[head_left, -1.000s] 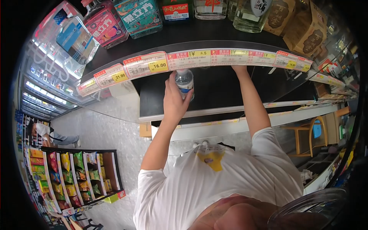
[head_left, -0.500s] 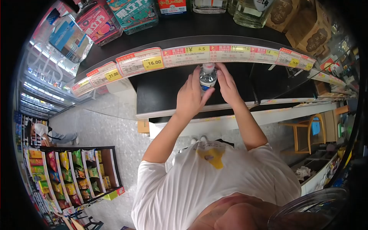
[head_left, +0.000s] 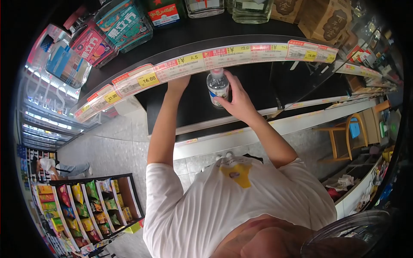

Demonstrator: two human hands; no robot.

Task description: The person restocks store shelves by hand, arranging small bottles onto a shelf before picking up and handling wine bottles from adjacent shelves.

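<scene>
A small clear bottle (head_left: pixel 218 91) with a pale pink cap and a white and blue label stands nearly upright over the black lower shelf (head_left: pixel 254 90). My right hand (head_left: pixel 239 99) is closed around its right side, thumb across the label. Whether the bottle's base touches the shelf, I cannot tell. Left of it, my left hand (head_left: pixel 179 81) reaches in beneath the upper shelf's price strip (head_left: pixel 172 71). The strip hides its fingers and anything they may touch.
Along the upper shelf stand a pink-labelled bottle (head_left: pixel 91 43), a teal-labelled bottle (head_left: pixel 124 26) and brown paper packages (head_left: pixel 329 21). A snack rack (head_left: pixel 137 195) stands behind at lower left, with a person (head_left: pixel 49 165) beyond it. A wooden chair (head_left: pixel 350 137) is at right.
My left hand has left the bottle and moved left, under the upper shelf. My right hand stays on the bottle. The view has shifted, so the shelf goods appear further left.
</scene>
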